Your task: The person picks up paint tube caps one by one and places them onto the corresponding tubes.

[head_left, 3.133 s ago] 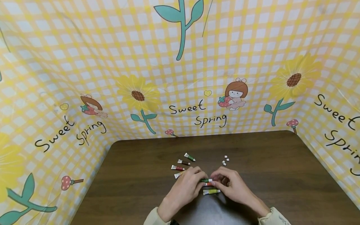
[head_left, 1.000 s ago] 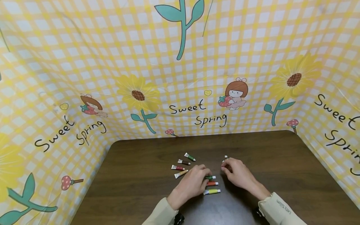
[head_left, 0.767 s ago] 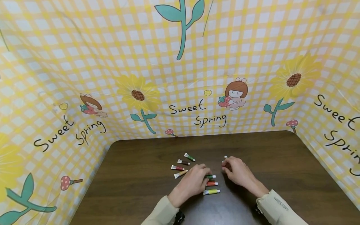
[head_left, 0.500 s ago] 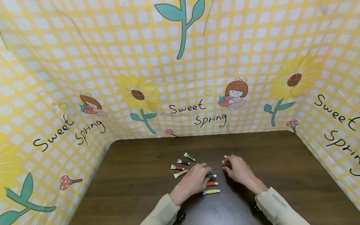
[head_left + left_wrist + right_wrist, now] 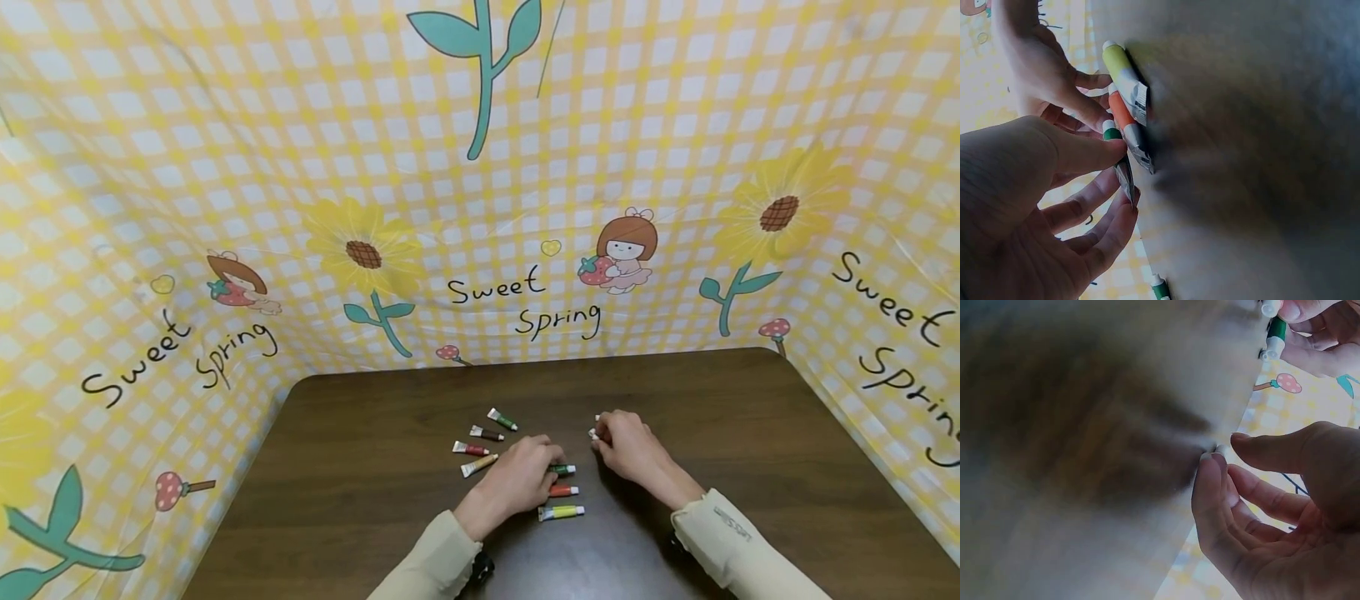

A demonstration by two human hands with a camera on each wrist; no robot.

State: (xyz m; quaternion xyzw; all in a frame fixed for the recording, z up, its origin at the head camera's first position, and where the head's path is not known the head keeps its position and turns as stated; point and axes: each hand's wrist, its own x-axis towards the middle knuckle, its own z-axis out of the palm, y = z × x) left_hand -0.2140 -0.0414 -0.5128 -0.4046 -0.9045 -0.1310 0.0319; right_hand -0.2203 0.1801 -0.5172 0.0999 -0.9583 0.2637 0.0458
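In the head view my left hand (image 5: 521, 475) holds a small green paint tube (image 5: 562, 470), whose white end points right; the left wrist view shows the thumb against the green paint tube (image 5: 1112, 134). Just in front lie an orange-red tube (image 5: 564, 492) and a yellow tube (image 5: 562, 512). Over small white pieces, like caps, is my right hand (image 5: 633, 446). One white piece (image 5: 1221, 450) touches its index fingertip in the right wrist view, and the thumb tip stands slightly apart. The hand hides other pieces in the head view.
Left of the hands lie more tubes: green (image 5: 502, 419), dark brown (image 5: 487, 434), red (image 5: 471, 449) and ochre (image 5: 478, 465). The dark wooden table (image 5: 360, 517) is bordered by a yellow checked cloth (image 5: 487, 217) at the back and sides.
Earlier both hands were together at the green and orange-red tubes. My right hand has moved right and away to the white pieces; the left stays on the green paint tube.
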